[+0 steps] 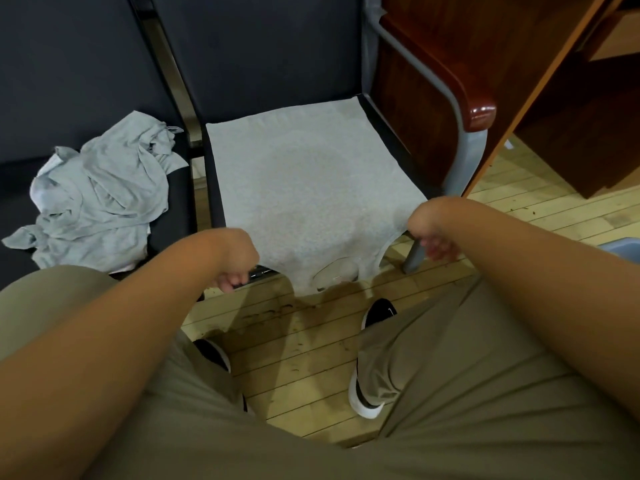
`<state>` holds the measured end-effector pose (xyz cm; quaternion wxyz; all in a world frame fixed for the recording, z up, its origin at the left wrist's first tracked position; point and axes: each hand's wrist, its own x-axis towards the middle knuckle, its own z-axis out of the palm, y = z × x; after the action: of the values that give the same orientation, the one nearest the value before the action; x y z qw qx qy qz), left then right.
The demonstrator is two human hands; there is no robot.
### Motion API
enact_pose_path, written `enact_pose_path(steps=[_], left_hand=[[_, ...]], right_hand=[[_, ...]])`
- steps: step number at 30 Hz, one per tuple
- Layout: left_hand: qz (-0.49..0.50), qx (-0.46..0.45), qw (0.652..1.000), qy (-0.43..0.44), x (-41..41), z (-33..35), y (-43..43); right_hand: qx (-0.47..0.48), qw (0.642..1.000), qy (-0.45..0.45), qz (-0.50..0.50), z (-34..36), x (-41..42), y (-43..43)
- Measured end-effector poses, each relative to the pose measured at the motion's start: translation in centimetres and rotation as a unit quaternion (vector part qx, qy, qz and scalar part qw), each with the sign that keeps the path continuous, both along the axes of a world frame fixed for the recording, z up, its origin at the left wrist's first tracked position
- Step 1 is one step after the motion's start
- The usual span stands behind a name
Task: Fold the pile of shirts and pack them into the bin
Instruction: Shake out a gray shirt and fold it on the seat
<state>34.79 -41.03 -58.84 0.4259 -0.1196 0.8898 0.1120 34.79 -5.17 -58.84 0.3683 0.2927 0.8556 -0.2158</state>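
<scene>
Blue bin (625, 248) cut off at right edge, right fingers (437, 250) blurred

Grey shirt (304, 188) lies spread flat; crumpled grey pile (100, 199) beside it, left.

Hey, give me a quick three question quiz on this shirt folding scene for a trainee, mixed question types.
1. True or false: the flat shirt lies on the floor.
2. The crumpled pile sits: A on the left seat, B in a bin, C on a desk.
3. Does the left hand, the right hand, or both grip the flat shirt?
Key: 1 false; 2 A; 3 both.
</scene>
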Motion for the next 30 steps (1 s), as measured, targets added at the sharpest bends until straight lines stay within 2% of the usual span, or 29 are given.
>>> enact_pose_path(steps=[2, 5, 7, 9, 11, 14, 16, 23, 30], left_hand=[[-0.019, 0.037, 0.996, -0.075, 1.8, -1.2, 1.9], [-0.064, 0.037, 0.987, -0.140, 4.1, -4.9, 4.6], [-0.106, 0.003, 0.989, -0.101, 4.9, -9.0, 5.2], [-0.122, 0.008, 0.992, -0.033, 4.8, -13.2, 5.0], [-0.085, 0.047, 0.995, 0.026, 4.5, -16.1, 4.7], [-0.070, 0.111, 0.986, 0.103, 3.8, -16.3, 4.6], [-0.071, 0.154, 0.978, 0.123, 3.4, -16.4, 4.6], [-0.004, 0.278, 0.959, 0.049, 3.7, -17.3, 4.9], [0.034, 0.266, 0.962, -0.045, 5.2, -15.2, 5.5]], right_hand=[[-0.032, 0.998, -0.055, 0.023, -1.5, 0.2, -0.1], [-0.092, 0.993, -0.054, 0.048, -4.3, 0.1, -0.8], [-0.124, 0.988, -0.062, 0.069, -6.2, 0.0, -1.1], [-0.128, 0.985, -0.065, 0.092, -7.9, -0.2, -1.1], [-0.127, 0.984, -0.051, 0.111, -9.4, -0.5, -0.9], [-0.159, 0.981, -0.009, 0.112, -10.8, -0.9, -0.7], [-0.180, 0.977, 0.010, 0.113, -11.4, -1.2, -0.6], [-0.152, 0.978, -0.019, 0.142, -12.6, -1.6, -0.7], [-0.125, 0.975, -0.121, 0.137, -11.2, -0.6, -1.0]])
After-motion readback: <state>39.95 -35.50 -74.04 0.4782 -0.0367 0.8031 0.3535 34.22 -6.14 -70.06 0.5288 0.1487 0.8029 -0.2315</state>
